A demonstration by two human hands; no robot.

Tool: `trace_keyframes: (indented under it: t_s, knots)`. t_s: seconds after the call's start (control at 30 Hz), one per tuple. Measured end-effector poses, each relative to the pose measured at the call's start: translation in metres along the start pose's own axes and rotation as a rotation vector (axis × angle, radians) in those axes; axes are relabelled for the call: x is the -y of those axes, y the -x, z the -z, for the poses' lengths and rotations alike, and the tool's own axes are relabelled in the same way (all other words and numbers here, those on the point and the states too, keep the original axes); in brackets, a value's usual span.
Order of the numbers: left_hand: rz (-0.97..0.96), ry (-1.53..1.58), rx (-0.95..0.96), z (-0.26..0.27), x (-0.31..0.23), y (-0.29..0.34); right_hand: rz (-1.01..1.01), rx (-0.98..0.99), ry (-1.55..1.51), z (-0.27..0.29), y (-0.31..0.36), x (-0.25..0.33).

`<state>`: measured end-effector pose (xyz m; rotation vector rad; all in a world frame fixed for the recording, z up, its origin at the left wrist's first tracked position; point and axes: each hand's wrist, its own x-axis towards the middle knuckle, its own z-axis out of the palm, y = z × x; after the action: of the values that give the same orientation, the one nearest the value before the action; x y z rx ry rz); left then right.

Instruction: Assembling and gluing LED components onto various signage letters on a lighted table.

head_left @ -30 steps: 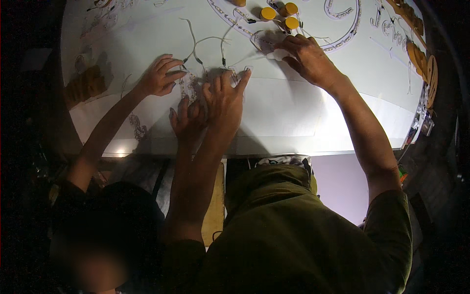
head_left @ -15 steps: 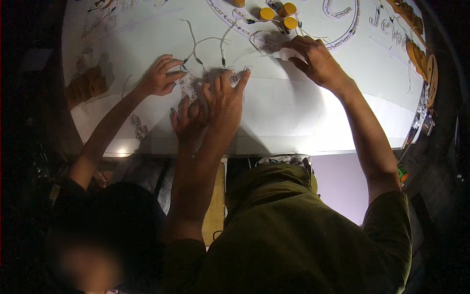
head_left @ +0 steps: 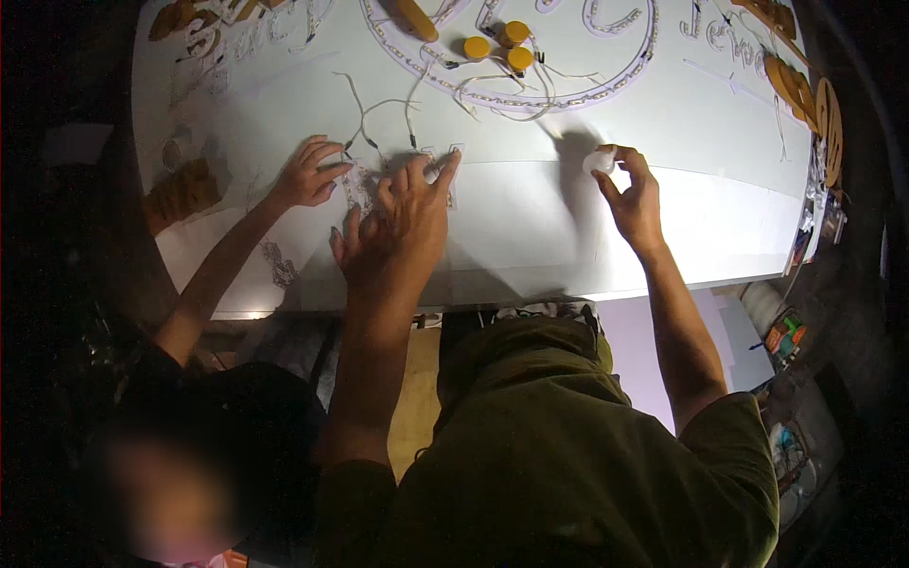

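Note:
My left hand (head_left: 415, 213) lies with fingers stretched over a small clear letter-like piece with LED strip (head_left: 452, 194), its index fingertip on the piece's upper end. Its fingers are apart and grip nothing. Thin white wires (head_left: 360, 106) run up from the pieces. My right hand (head_left: 636, 194) is raised over the table, closed on a small translucent white bottle (head_left: 598, 163). A co-worker's hand (head_left: 308, 175) touches another LED piece (head_left: 358, 185) just left of mine; that person's other hand (head_left: 352, 241) is partly hidden by my left hand.
The white table (head_left: 530, 227) carries a large curved LED outline (head_left: 587, 97) at the back, with yellow-brown round caps (head_left: 516, 35) and wires. LED letters (head_left: 724, 43) and brown cut-outs (head_left: 793, 90) lie far right. A brown block (head_left: 189, 189) sits left. The co-worker leans in at lower left.
My right hand has moved right and nearer with the bottle, away from the LED outline. My left hand stays on the LED piece. The view has shifted slightly.

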<state>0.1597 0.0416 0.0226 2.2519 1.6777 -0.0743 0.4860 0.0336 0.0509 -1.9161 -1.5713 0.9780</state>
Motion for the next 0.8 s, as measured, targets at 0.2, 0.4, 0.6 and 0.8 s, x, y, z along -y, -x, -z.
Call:
trace_keyframes:
  t_s: [0.2, 0.4, 0.6, 0.8]
  knots:
    - [-0.003, -0.037, 0.055, -0.002, 0.008, 0.004, -0.053, -0.331, 0.010, 0.015, 0.006, -0.035]
    - [0.020, -0.062, 0.088, -0.001, 0.008, 0.005, -0.111, -0.450, 0.046, 0.036, 0.003, -0.071]
    - [0.049, -0.115, 0.108, 0.005, 0.001, 0.001, -0.170, -0.409, -0.016, 0.031, 0.005, -0.091]
    - [0.088, -0.061, 0.153, 0.018, -0.009, -0.006, -0.141, -0.431, 0.043, 0.033, 0.018, -0.095]
